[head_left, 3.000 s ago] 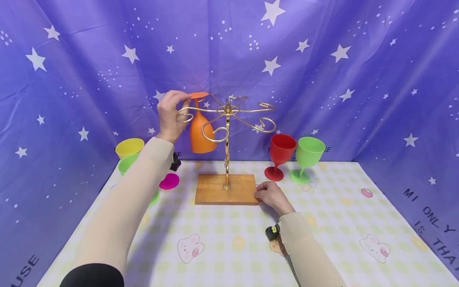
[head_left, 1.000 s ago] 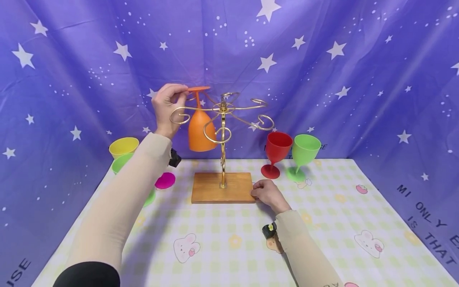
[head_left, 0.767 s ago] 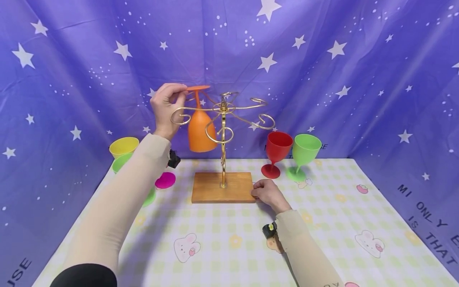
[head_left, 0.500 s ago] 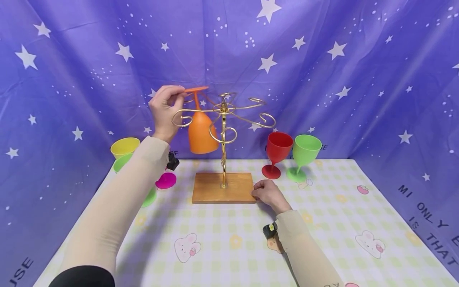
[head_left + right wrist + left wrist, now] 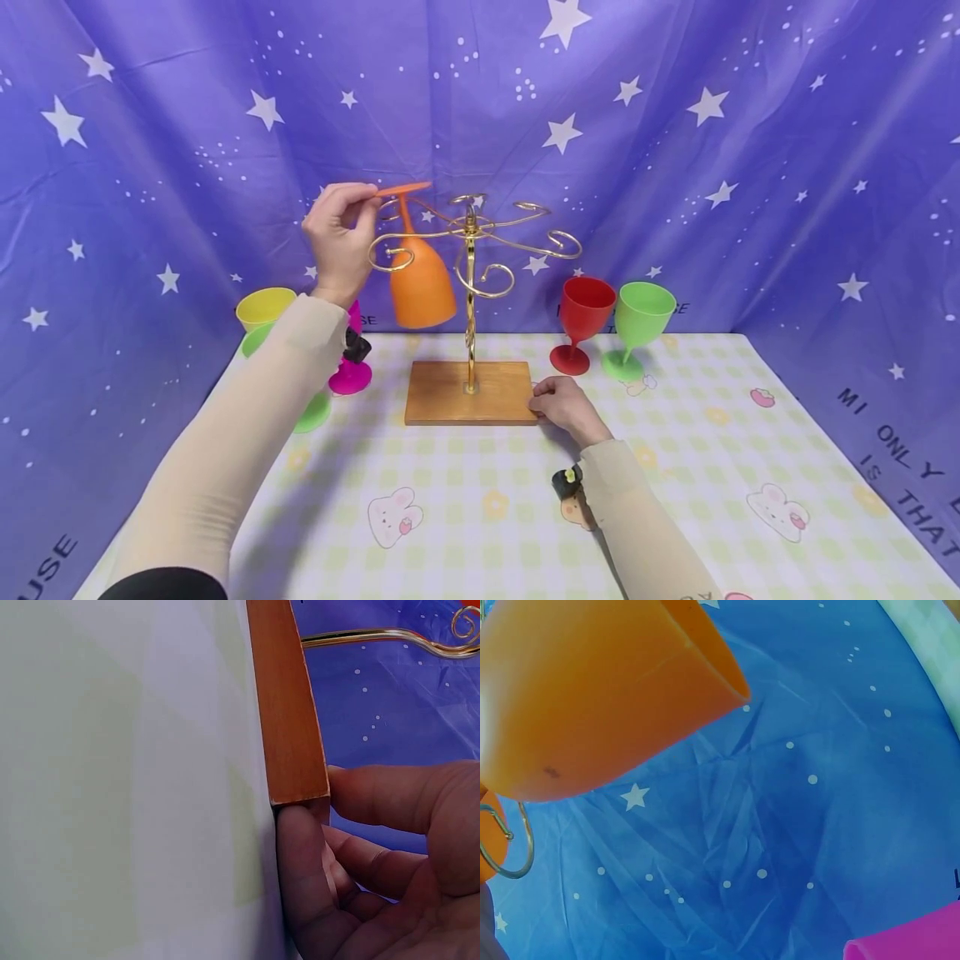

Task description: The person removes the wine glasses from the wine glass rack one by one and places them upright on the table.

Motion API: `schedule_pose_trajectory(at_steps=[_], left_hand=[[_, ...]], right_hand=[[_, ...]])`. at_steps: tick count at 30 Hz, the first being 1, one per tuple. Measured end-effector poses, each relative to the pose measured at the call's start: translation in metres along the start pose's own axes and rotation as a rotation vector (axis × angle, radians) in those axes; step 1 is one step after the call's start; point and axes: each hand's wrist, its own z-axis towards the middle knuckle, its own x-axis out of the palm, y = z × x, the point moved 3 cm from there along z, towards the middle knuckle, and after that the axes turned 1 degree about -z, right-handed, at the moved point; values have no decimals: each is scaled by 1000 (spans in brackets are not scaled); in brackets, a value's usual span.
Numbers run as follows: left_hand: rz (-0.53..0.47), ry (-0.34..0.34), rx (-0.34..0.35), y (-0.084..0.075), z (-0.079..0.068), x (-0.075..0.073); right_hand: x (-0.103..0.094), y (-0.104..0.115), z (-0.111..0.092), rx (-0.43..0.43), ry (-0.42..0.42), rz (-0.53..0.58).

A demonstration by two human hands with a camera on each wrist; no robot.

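My left hand [image 5: 337,237] pinches the rim of the foot of an orange goblet [image 5: 422,283], which is upside down and tilted, its foot lower toward the hand. The goblet's stem is among the left curled arms of a gold goblet rack [image 5: 471,275]; I cannot tell whether it sits in a hook. In the left wrist view the orange bowl [image 5: 592,697] fills the upper left, and the hand's grip is out of sight. My right hand [image 5: 566,408] holds the right end of the rack's wooden base [image 5: 450,396], thumb on top, as the right wrist view shows.
A red goblet [image 5: 587,304] and a green goblet [image 5: 643,312] stand upright at the right rear. At the left, my forearm partly covers a yellow goblet [image 5: 264,307], another green goblet [image 5: 311,414] and a magenta goblet [image 5: 351,379]. A purple starry curtain surrounds the checked table.
The rack's arms have turned, the front hook moving right. My left hand has drawn the orange goblet's foot leftward and slightly down, tilting it more. The right hand stays on the base.
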Motion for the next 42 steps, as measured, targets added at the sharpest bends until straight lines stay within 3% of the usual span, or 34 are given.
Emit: schedule_pose_trajectory(at_steps=[8,16,20,28,36,42], left_hand=[[-27,-37,-4,-3,1,-8],[-46,-54,-37,21,-5,-22],[-41,-56,-38,25,-10,-27],[32,-63,-61,26,-18,-39],[79,-74,-137,24,-24,-50],[89,-91,-188,6,-25,-50]], right_hand=[[0,0,0,1,9,18],[-2,1,-1,10,13,23],[-1,1,-1,11,14,22],[0,2,-1,4,12,9],[0,3,-2,1,11,10],[0,2,-1,1,11,6]])
